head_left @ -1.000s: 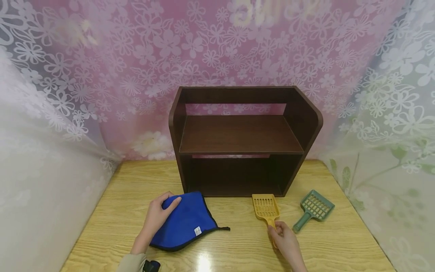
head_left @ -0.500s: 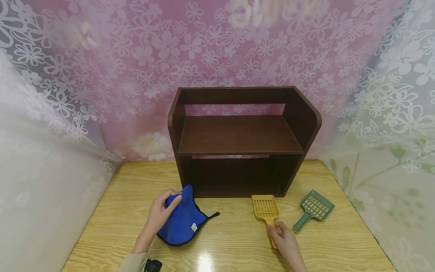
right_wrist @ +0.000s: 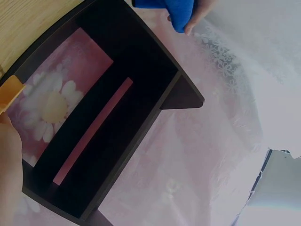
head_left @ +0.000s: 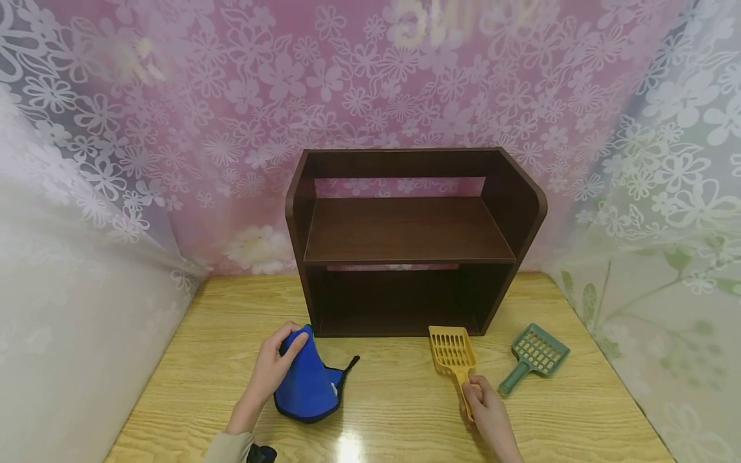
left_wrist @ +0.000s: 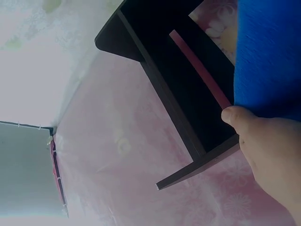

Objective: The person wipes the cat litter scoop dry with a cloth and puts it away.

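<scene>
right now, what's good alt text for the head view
A person's left hand grips a blue cloth with black edging while the right hand holds a yellow slotted scoop by its handle. A green scoop lies to the right on a wooden table; a dark brown shelf stands behind.

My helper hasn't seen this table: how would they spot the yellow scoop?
Find the dark brown shelf. Near its lower right corner, the right hand grips the slotted yellow scoop by the handle; unlike the green scoop lying beside it, this one is yellow and held.
</scene>
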The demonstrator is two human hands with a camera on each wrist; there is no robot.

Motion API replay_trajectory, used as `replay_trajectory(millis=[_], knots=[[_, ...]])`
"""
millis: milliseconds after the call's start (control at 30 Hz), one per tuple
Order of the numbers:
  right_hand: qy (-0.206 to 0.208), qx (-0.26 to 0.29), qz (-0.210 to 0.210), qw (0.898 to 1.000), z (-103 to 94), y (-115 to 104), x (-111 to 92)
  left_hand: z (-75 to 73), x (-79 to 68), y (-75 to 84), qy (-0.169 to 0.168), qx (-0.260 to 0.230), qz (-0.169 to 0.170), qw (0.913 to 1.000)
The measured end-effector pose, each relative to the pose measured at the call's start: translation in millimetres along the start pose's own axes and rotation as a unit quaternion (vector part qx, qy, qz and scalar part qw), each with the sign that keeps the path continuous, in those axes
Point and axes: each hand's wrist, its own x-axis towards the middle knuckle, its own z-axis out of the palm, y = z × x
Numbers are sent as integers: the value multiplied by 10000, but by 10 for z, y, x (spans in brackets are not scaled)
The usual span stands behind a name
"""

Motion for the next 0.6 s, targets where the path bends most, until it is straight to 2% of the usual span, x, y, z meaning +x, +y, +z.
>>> replay_trajectory(millis=[67,133,300,467,600], knots=[[20,-26,-14,10000,-4,-22,-4,-2,-3,5,-66,71,-9,10000],[23,11,-3,10000,-4,-43,-5,18,-11,-82,-64,180,116,9998],[21,393,20,9992,10,-94,-27,46,-30,-97,-68,396,257,9989],[-41,776,-120,9969,23,-142,-69,60,-46,-78,-19,379,187,9991],[-84,824,-222,9963,29,-176,-84,61,-57,-61,-64,343,83,9994]])
